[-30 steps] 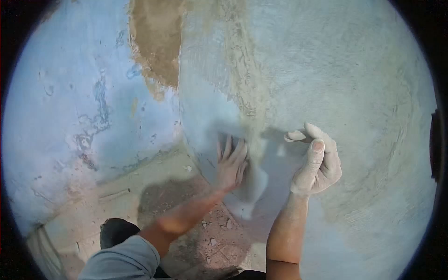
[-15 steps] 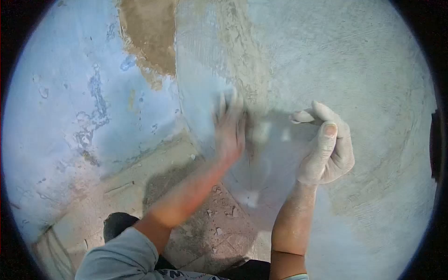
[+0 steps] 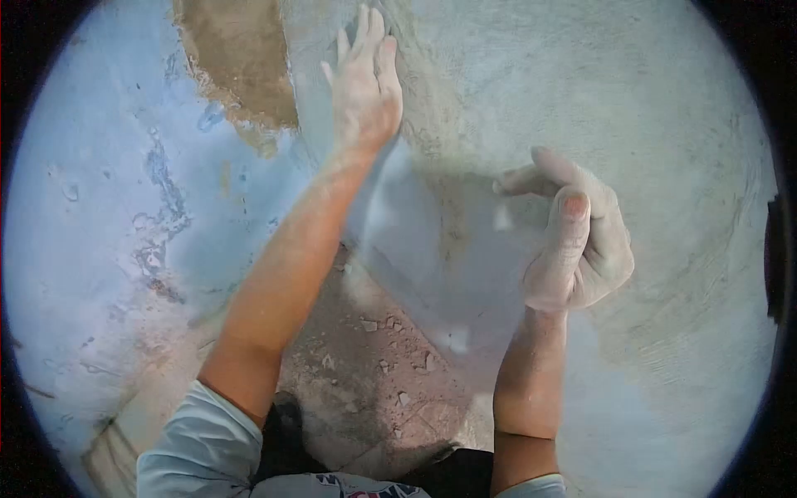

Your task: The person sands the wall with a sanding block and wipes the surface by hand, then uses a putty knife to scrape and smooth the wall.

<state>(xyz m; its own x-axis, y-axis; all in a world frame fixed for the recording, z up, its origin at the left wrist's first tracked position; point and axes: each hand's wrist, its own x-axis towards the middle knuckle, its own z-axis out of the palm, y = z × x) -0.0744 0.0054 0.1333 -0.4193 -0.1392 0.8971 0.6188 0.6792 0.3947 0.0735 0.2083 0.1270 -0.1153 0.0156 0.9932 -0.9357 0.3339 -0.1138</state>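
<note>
My left hand lies flat against the grey plastered wall, high up beside the corner, fingers straight and close together, holding nothing. My right hand is coated in white dust and hovers close to the same wall lower down on the right. Its fingers are curled inward and the thumb is stretched along them. Whether anything sits inside that curl is hidden. Both forearms are bare below grey sleeves.
The blue painted wall on the left meets the grey wall in a corner. A brown bare patch shows where the paint is gone. The reddish floor below is strewn with small bits of rubble.
My left hand has swept up the wall from near the floor corner to the top of the view. My right hand rose slightly and kept its curl.
</note>
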